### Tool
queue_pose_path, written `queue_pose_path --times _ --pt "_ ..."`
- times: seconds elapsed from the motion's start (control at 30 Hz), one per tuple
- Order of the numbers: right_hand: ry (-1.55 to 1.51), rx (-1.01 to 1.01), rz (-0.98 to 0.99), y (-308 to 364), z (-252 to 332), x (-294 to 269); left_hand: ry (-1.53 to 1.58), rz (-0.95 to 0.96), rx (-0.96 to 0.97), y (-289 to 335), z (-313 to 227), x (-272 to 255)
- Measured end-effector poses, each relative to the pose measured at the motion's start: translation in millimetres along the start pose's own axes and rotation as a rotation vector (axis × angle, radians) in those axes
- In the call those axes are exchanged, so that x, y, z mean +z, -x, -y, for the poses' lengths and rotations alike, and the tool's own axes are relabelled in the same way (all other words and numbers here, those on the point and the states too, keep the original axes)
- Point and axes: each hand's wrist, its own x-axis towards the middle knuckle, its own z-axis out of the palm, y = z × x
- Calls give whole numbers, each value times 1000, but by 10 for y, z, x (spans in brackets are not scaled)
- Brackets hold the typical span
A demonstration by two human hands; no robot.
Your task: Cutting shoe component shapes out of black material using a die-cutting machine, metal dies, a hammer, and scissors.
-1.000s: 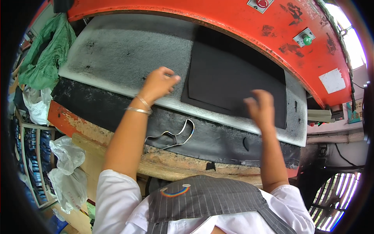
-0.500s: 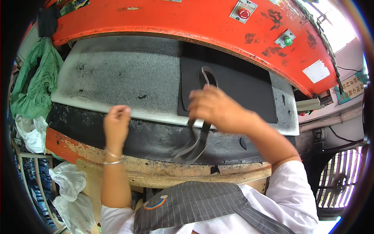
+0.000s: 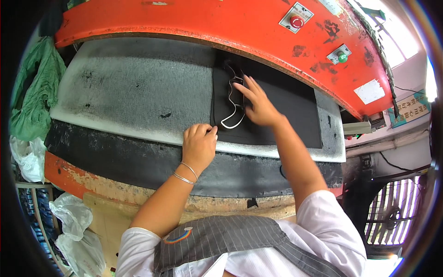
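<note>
A black sheet lies on the pale, worn cutting board. On its left part rests a long, wavy-edged cutting die, a thin metal band with a bright edge and short crosspieces. My right hand reaches over the die's right side, fingers spread, the index fingertip at a crosspiece and the thumb beside the band. My left hand is closed at the sheet's near left corner, thumb and forefinger together on its edge. Its other fingers curl down onto the board.
An orange press beam spans the far side, bearing a red button and a green button. A black strip runs along the board's near edge. Green sacking and white plastic bags hang at the left.
My right hand has set the die, which dangled from it, onto the black sheet, and its fingers have spread. My left hand has moved right to the sheet's near corner.
</note>
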Motion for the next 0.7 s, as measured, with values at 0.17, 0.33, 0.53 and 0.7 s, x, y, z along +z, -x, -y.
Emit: queue_pose_path --times 0.17,0.33,0.53,0.7 --pt "-311 396 62 494 409 265 -75 -26 -36 -21 -90 40" --pt "-151 416 -92 428 521 464 -105 -9 -22 -39 -91 54" --pt "-119 381 -89 398 548 459 -162 -24 -7 -35 -116 24" --pt "-210 337 94 407 417 350 -159 30 -33 -21 -72 44"
